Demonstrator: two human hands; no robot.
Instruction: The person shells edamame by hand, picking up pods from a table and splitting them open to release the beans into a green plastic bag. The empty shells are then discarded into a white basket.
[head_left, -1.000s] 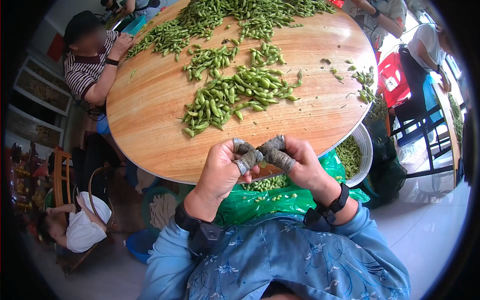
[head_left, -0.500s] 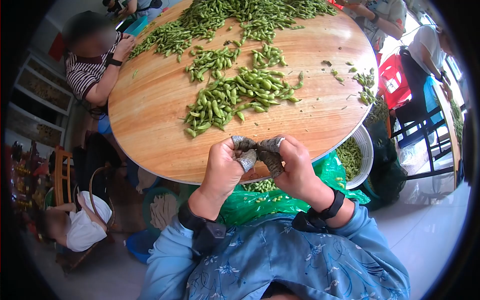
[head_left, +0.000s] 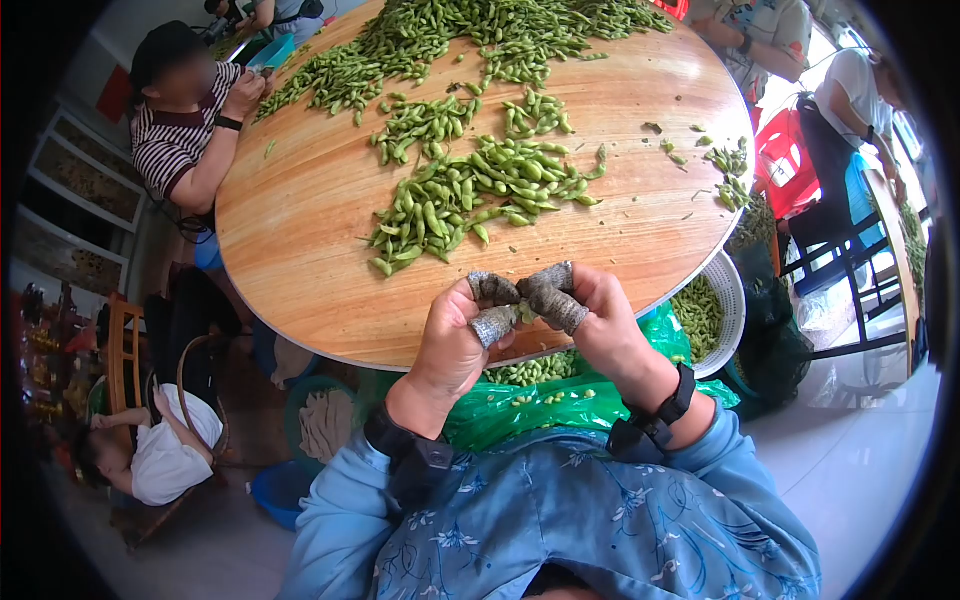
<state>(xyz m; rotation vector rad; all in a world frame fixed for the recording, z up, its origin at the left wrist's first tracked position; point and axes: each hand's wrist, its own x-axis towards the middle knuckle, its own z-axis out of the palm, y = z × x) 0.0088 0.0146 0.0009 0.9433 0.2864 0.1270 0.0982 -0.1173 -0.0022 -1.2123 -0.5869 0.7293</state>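
My left hand point(head_left: 452, 340) and my right hand point(head_left: 608, 335) meet at the fingertips just over the near table edge. Worn grey wrappings cover the thumb and forefinger of each. Between the pinched tips shows a bit of a green soybean pod point(head_left: 526, 314), mostly hidden by the fingers. Beyond them, a loose pile of green soybean pods point(head_left: 440, 205) lies on the round wooden table point(head_left: 310, 240). Below my hands, shelled soybeans point(head_left: 535, 370) lie by a green plastic bag point(head_left: 500, 415) at my lap.
A larger heap of pods point(head_left: 520, 35) covers the far side of the table. At right stands a white basket point(head_left: 735, 310) holding pods point(head_left: 697, 318). A person in a striped shirt point(head_left: 165, 150) sits at left; others are around the room. A blue basin point(head_left: 280, 490) is on the floor.
My right fingers have shifted and turned against the left ones, and a green bit of pod now shows between them. The person at left has a hand raised slightly higher.
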